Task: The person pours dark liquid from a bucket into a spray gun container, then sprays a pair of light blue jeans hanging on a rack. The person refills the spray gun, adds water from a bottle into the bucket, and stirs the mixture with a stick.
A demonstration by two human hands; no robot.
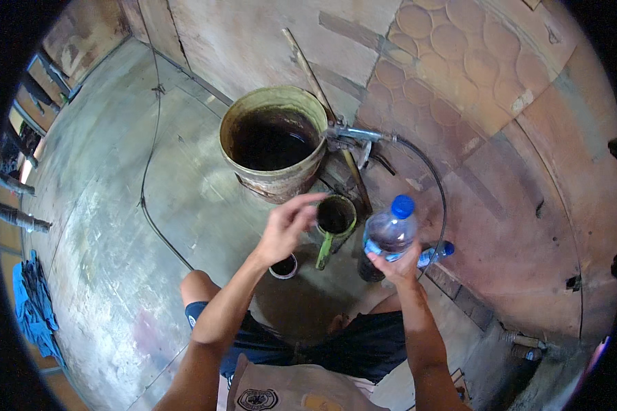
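Observation:
In my right hand [400, 264] is a clear plastic bottle [391, 231] with a blue cap, gripped around its lower part and tilted slightly. My left hand [286, 225] is raised in front of a dirty bucket [247, 168], its fingers stretched out, somewhat blurred, and holding nothing I can see. Close to those fingers stands a dark-stained dipper [354, 218] with a green handle [325, 252]. Below my left wrist sits a small pale-rimmed cup [285, 275] with dark contents. A dark container [369, 268] is partly hidden under the bottle.
A spray gun [353, 132] with a black hose [440, 179] rests by the bucket's rim. A stick [308, 72] leans behind it. Another blue-capped bottle [437, 253] lies at the right. A cable [155, 123] crosses the floor; blue cloth [34, 301] lies far left.

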